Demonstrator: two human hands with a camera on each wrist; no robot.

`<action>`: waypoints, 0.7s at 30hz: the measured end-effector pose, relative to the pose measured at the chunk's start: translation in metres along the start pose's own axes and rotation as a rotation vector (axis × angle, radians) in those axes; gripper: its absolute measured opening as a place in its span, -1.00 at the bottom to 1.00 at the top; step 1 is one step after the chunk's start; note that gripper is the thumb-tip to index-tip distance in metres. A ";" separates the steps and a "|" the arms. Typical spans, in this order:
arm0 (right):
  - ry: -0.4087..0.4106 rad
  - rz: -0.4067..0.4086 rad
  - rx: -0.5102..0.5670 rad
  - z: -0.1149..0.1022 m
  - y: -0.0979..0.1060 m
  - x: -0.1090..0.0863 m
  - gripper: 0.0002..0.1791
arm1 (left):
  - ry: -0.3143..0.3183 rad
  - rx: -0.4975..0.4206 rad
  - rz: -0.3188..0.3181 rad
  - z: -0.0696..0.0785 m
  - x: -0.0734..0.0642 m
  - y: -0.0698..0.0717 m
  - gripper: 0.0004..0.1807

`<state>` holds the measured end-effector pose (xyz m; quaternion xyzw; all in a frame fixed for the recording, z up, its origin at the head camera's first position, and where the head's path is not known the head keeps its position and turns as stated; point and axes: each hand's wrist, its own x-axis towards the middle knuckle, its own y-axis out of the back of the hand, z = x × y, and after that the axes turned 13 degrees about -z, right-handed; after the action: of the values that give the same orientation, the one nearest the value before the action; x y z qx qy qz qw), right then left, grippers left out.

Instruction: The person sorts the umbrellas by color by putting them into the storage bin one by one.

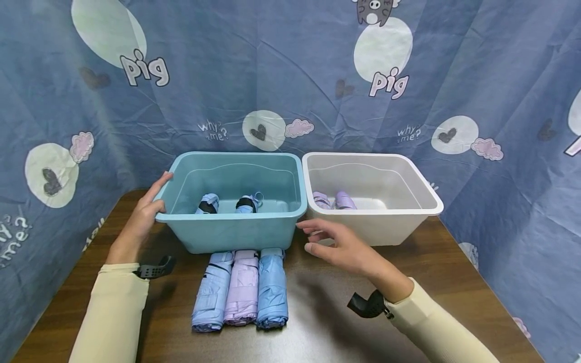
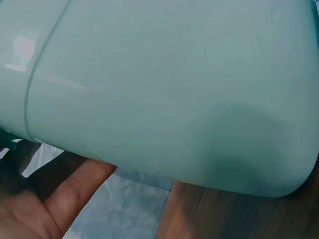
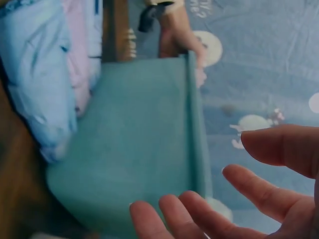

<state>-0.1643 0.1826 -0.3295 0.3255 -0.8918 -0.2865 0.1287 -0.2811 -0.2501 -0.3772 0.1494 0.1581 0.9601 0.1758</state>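
Touching the teal bin (image 1: pixel 231 234) at its left rim, the left hand (image 1: pixel 142 217) has thumb and fingers apart; the right hand (image 1: pixel 342 247) is loosely spread, the bin just beyond its fingertips, folded bundles (image 1: pixel 241 295) left of its thumb.

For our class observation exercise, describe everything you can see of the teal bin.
The teal bin is a smooth, plastic-looking, open-topped tub with rounded corners, a thick rim and walls that narrow downward. It stands upright on the table, left of the white bin, their rims meeting or nearly so. Two blue bundles with black patches lie inside; three rolls lie before its front wall. The left hand touches its rim at the left end; the right hand is by its front right corner, contact unclear.
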 end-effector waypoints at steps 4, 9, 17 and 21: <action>-0.043 -0.027 0.053 0.012 -0.016 0.004 -0.52 | 0.004 0.004 0.002 0.000 0.000 0.000 -0.11; -0.106 -0.032 0.131 0.024 -0.034 0.008 -0.53 | 0.010 0.001 -0.002 0.000 0.000 -0.001 -0.11; -0.146 -0.037 0.188 0.043 -0.062 0.017 -0.56 | -0.002 -0.004 0.007 -0.003 -0.001 -0.001 -0.11; -0.165 -0.030 0.186 0.048 -0.073 0.022 -0.55 | 0.009 -0.009 0.002 -0.001 -0.001 0.001 -0.10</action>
<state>-0.1638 0.1436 -0.4109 0.3248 -0.9171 -0.2304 0.0196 -0.2812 -0.2512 -0.3783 0.1442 0.1545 0.9617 0.1747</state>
